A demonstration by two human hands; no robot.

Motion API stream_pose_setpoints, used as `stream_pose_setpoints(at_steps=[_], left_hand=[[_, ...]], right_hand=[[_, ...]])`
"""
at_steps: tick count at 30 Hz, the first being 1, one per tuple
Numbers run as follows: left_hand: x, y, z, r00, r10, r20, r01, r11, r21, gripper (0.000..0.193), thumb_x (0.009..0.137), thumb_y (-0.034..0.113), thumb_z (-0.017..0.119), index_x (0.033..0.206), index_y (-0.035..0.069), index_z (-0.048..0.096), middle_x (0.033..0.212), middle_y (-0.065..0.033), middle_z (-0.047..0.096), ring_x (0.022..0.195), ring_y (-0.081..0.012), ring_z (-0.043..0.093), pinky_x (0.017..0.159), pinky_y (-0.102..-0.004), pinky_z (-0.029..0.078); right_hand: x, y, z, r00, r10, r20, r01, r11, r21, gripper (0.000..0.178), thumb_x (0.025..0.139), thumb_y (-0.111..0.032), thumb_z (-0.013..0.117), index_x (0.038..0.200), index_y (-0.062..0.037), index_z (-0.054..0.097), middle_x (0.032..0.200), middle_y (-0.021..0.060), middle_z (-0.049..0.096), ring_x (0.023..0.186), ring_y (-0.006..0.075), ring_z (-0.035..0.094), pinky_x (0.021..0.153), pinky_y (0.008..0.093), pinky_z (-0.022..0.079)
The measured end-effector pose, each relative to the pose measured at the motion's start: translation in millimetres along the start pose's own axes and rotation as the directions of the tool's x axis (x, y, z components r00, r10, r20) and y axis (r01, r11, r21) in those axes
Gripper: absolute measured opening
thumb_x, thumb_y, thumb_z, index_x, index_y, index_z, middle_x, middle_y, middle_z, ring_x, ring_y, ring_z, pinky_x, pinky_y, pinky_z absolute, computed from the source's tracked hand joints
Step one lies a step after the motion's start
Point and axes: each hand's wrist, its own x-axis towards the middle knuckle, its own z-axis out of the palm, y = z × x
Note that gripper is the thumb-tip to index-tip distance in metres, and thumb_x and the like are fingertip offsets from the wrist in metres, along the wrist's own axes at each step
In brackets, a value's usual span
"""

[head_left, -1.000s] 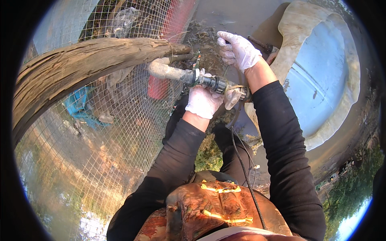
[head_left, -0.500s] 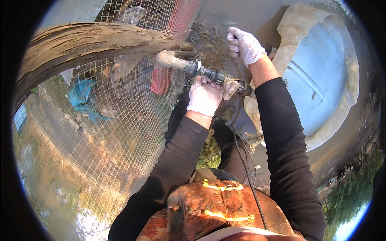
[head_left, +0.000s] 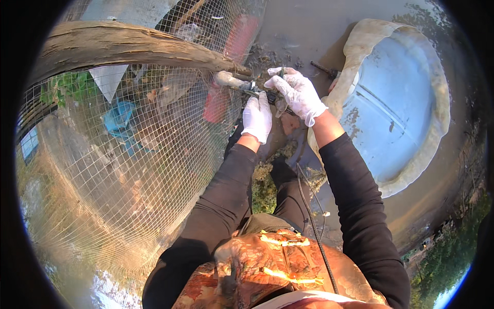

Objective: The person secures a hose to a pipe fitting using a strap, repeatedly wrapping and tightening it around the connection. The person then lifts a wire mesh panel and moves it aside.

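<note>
A pipe with a pale, dirty elbow runs right into dark ridged fittings, partly hidden by my hands. My left hand, in a thin white glove, is closed at the pipe from the near side, fingertips against the fittings. A thin dark strip lies along the pipe by these fingertips. Just above the fittings, my right hand, gloved too, has its thumb and fingers curled into a pinch; what they hold is too small to make out. A crumpled greyish scrap hangs on the pipe below the right fingers.
Wire mesh fills the left side, with a thick wooden pole across it. A large pale-rimmed basin with a blue inside stands in muddy water on the right. A dark cord hangs before my body.
My right hand has come down and left, from above the pipe to right beside my left hand. The view has shifted slightly. My left hand stays at the pipe, its fingers now pointing up.
</note>
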Motion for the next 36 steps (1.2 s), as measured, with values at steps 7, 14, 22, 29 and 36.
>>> stream_pose_setpoints(at_steps=[7,14,22,29,36], left_hand=[[11.7,4.8,-8.9,0.893,0.339,0.296,-0.448,0.608,0.655,0.03,0.095,0.037,0.058,0.108,0.011,0.067,0.098,-0.0098,0.073,0.094,-0.0306,0.071,0.078,-0.0414,0.057],[20.5,3.8,-11.1,0.855,0.39,0.343,-0.518,0.673,0.528,0.021,0.094,0.028,0.058,0.107,0.013,0.067,0.097,-0.0148,0.073,0.088,-0.0359,0.071,0.074,-0.0463,0.057],[18.8,10.9,-29.6,0.843,0.457,0.284,-0.531,0.789,0.309,0.018,0.097,0.023,0.059,0.105,0.01,0.067,0.097,-0.0144,0.072,0.091,-0.0345,0.069,0.081,-0.0431,0.055],[21.6,6.2,-26.5,0.926,0.248,0.285,-0.234,0.969,-0.085,0.016,0.095,0.017,0.066,0.105,0.005,0.07,0.101,-0.0139,0.072,0.09,-0.0265,0.07,0.083,-0.0343,0.055],[21.0,13.2,-30.4,0.676,0.72,0.157,-0.729,0.622,0.286,0.015,0.085,0.007,0.071,0.1,0.008,0.073,0.096,-0.0095,0.071,0.088,-0.0291,0.069,0.08,-0.0356,0.057]], right_hand=[[-26.0,-12.8,25.9,0.943,-0.322,0.089,0.304,0.717,-0.628,0.022,0.092,-0.028,0.066,0.095,-0.0095,0.077,0.139,0.0047,0.061,0.118,0.0314,0.057,0.1,0.0453,0.047],[-11.8,-14.9,-0.8,0.932,-0.219,0.29,0.347,0.772,-0.533,0.042,0.085,-0.004,0.058,0.121,-0.0185,0.071,0.144,0.006,0.058,0.116,0.0348,0.061,0.104,0.0421,0.05],[-1.0,-11.9,-22.2,0.938,-0.135,0.319,0.325,0.66,-0.677,0.013,0.085,-0.011,0.066,0.097,-0.0076,0.072,0.096,0.0105,0.068,0.095,0.0338,0.065,0.084,0.0419,0.053],[-6.5,2.5,-27.6,0.963,0.083,0.255,0.066,0.848,-0.526,0.02,0.088,-0.016,0.068,0.105,-0.0093,0.076,0.109,0.0113,0.069,0.106,0.0315,0.065,0.092,0.0411,0.053],[9.8,0.5,-18.9,0.931,0.231,0.282,-0.057,0.856,-0.515,0.015,0.089,-0.006,0.066,0.102,-0.0017,0.073,0.106,0.0139,0.066,0.099,0.03,0.067,0.088,0.0384,0.053]])
